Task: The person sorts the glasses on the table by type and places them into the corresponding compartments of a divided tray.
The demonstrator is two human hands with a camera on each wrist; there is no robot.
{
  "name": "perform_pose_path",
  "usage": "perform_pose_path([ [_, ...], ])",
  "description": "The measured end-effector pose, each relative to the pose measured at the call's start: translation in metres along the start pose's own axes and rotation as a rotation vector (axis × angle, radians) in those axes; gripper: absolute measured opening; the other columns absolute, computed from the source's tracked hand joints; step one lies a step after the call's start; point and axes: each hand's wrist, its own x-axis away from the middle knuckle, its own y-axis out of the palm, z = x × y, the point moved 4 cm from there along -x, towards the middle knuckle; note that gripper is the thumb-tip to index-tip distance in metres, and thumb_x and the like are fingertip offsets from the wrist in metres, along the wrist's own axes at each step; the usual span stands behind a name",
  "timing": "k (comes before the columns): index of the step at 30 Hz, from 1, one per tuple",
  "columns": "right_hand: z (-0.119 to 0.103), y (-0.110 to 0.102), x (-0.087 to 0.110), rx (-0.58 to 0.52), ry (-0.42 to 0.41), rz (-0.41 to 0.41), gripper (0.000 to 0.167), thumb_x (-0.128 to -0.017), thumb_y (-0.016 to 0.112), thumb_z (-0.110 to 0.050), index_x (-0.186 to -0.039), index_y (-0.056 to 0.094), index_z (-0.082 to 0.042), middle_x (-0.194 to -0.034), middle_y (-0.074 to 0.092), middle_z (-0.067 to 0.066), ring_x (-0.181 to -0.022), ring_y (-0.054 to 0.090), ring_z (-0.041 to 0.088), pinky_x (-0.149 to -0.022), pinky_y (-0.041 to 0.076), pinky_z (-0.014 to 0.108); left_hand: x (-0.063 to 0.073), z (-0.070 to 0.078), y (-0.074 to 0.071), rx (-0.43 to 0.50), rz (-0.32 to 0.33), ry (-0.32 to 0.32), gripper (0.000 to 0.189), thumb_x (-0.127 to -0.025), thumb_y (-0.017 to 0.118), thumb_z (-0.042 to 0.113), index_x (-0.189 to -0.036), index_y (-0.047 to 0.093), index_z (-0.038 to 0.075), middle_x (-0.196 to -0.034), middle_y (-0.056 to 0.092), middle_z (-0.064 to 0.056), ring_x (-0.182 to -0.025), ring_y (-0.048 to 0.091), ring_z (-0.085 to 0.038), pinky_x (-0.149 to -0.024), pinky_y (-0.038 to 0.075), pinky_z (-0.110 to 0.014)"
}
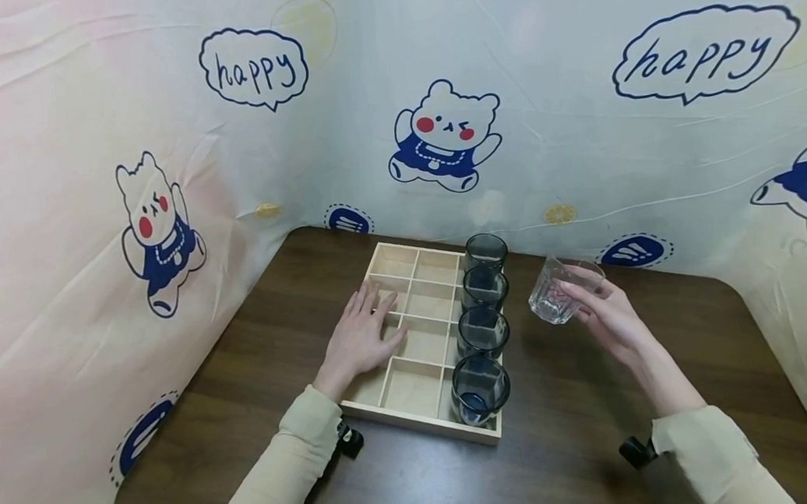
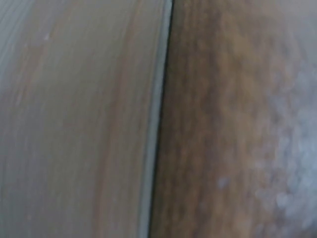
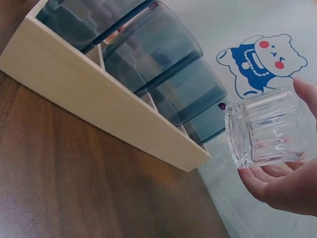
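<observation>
A clear glass tumbler (image 1: 550,298) is gripped by my right hand (image 1: 612,319), tilted on its side above the table, right of a wooden compartment box. In the right wrist view the clear tumbler (image 3: 267,130) lies between thumb and fingers. My left hand (image 1: 360,337) rests with spread fingers on the left part of the wooden box (image 1: 422,421). Several dark tinted glasses (image 1: 482,332) stand in a row in the box's right column. The left wrist view shows only the blurred box wood (image 2: 74,124) and the table, no hand.
A dark brown wooden table (image 1: 564,436) lies beneath everything. Behind it hangs a pale curtain (image 1: 544,148) printed with cartoon bears and the word happy. The box's left and middle compartments (image 1: 413,388) hold no glasses where they show.
</observation>
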Motion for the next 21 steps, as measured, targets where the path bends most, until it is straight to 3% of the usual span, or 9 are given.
perform_pose_path([
  [7,-0.010,0.005,-0.011,-0.019,0.013,0.000,0.041,-0.111,0.063,-0.012,-0.148,0.046,-0.013,-0.119,0.075,-0.010,-0.108,0.074,0.004,-0.096,0.061,0.018,0.000,0.001,0.001,0.000,0.007,0.002,0.078,-0.108,0.049,0.065,-0.171,0.042,0.020,-0.182,0.023,-0.021,-0.174,0.011,-0.039,-0.144,0.015,-0.052],
  [21,-0.024,0.018,-0.034,0.060,0.076,0.031,0.043,-0.109,0.069,-0.022,-0.147,0.048,-0.023,-0.135,0.052,-0.008,-0.112,0.065,0.001,-0.096,0.058,0.017,0.000,-0.001,0.002,0.008,0.003,-0.002,0.079,-0.108,0.047,0.067,-0.171,0.041,0.021,-0.183,0.023,-0.020,-0.174,0.010,-0.038,-0.144,0.014,-0.052],
])
